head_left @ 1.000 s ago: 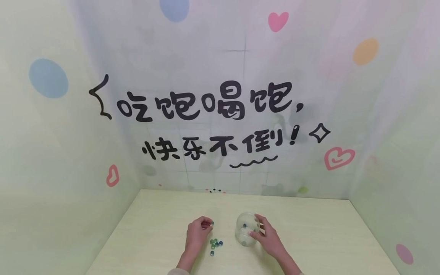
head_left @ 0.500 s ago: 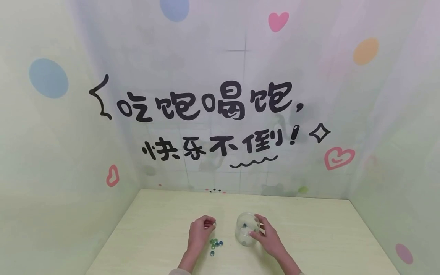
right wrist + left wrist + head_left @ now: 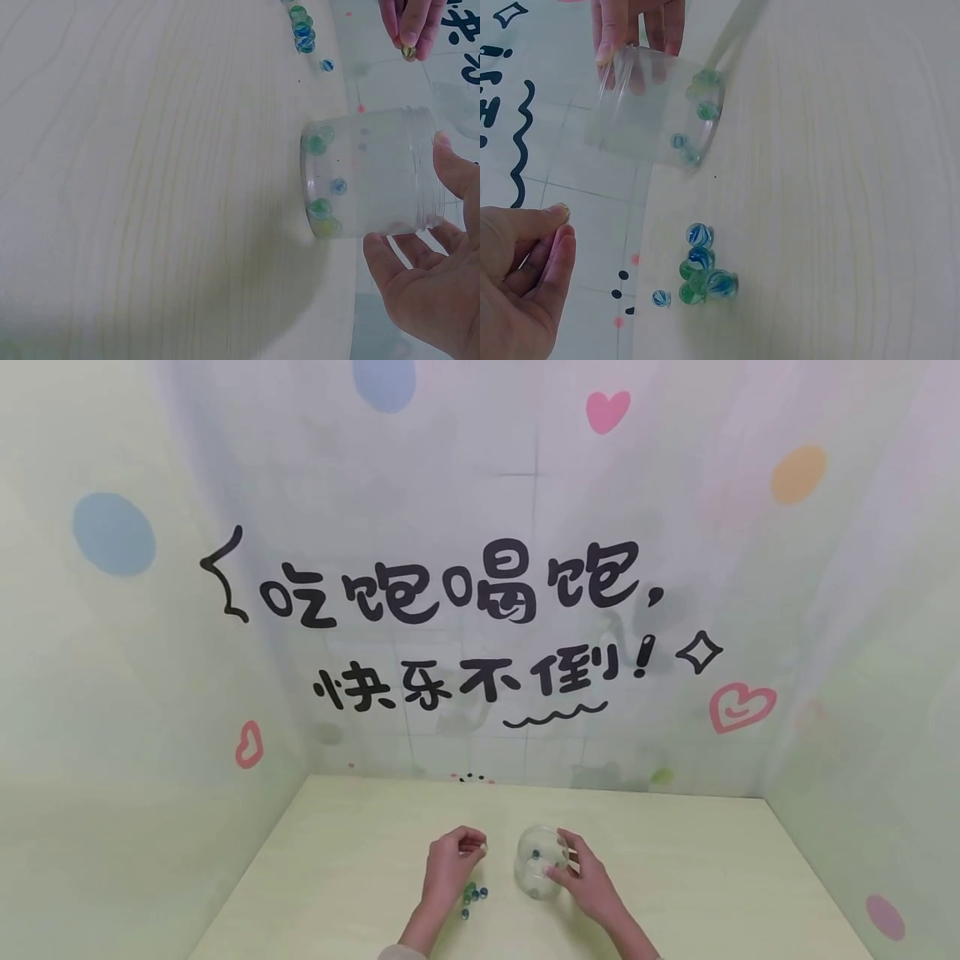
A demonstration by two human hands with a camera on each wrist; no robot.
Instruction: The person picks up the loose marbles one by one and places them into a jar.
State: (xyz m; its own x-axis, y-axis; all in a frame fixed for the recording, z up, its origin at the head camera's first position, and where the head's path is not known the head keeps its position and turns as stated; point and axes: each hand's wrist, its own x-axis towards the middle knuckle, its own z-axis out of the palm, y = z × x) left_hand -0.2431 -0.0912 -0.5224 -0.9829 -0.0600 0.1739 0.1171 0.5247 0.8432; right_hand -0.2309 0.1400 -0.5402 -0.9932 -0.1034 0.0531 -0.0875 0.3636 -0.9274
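Midway between the left and right edges of the tabletop [image 3: 337,860]: one jar [image 3: 382,172], mouth up, a smooth clear cylinder with ridged rings below the rim; plastic or glass, cannot tell. Right hand [image 3: 588,877] grips it from the right-edge side, thumb at the rim, fingers round the wall.

Contents: jar marbles [image 3: 320,208] at the base, green, blue and one yellowish. Count: about five; refraction in the wall leaves this uncertain.

Left hand [image 3: 450,864], raised nearer the left edge, pinches one yellowish marble [image 3: 409,52] between thumb and fingertips, just beside the jar and apart from it.

Loose marbles [image 3: 697,282], left of the jar on the tabletop: seven counted from the left wrist, four blue and three green. Round, glossy, glassy; swirled streaks in the blue ones. Six bunched, one slightly apart.

Tabletop surface: pale, fine straight wood grain. Far edge meets a smooth printed backdrop [image 3: 450,485], black characters on pale ground.
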